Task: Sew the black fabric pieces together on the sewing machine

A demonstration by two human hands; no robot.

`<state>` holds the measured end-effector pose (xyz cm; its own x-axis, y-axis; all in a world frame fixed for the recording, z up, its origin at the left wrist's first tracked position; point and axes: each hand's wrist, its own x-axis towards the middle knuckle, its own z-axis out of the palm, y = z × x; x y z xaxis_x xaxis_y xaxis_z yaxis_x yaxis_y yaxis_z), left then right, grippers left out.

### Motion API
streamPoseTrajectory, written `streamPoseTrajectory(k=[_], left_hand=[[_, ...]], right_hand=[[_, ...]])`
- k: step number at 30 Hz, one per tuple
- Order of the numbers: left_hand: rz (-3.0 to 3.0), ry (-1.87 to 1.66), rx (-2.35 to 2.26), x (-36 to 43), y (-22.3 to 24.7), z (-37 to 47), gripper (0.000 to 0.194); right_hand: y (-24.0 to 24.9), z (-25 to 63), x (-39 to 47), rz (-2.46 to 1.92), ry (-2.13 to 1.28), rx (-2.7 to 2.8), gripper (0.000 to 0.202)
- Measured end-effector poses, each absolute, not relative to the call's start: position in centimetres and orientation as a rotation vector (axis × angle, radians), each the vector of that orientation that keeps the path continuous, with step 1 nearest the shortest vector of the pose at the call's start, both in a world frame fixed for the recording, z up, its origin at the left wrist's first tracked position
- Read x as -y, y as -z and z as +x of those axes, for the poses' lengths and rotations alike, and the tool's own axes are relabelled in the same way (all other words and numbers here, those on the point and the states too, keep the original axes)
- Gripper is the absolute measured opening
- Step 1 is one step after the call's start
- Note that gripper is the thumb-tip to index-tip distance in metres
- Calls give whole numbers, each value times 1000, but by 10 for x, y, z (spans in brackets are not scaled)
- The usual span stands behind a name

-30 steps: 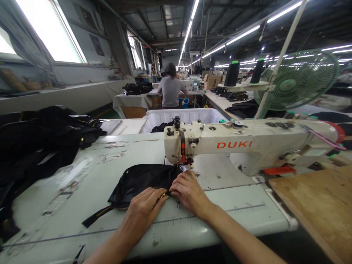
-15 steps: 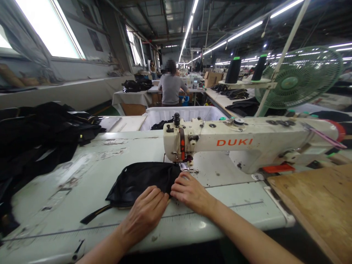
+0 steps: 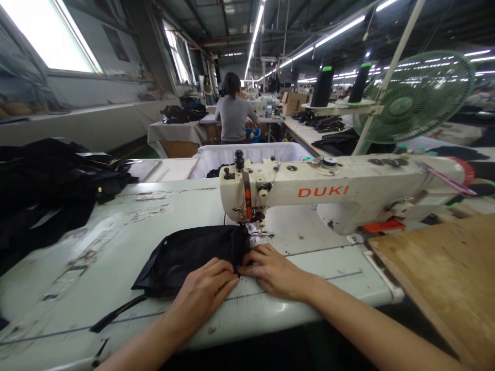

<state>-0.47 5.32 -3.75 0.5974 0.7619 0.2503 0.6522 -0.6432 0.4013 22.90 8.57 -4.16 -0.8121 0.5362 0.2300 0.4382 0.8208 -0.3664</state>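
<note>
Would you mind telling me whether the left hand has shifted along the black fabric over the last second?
No. The left hand rests on the near edge of the black fabric, just left of the sewing machine needle, as before; only the camera moved.

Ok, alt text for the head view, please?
Both hands, left hand and right hand, press a black fabric piece flat on a table by the needle of a white sewing machine. Black fabric pile at left; a person works beyond.
</note>
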Motion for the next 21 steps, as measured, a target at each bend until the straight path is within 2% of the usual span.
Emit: streamPoseTrajectory(k=[3,7,12,21], left_hand=[[2506,-563,-1253,-59,38,-1,13],[2497,-564,-1368,-58,42,3,6],[2563,-571,-1393,-53,44,4,19],[2556,-598,-1463,-60,41,19,10]], right_hand=[[45,234,-94,-748,-631,2566,48],[48,242,-102,-803,-656,2495,50],[48,244,-99,-820,-636,2461,48],[51,233,-94,-1077,-610,2256,19]])
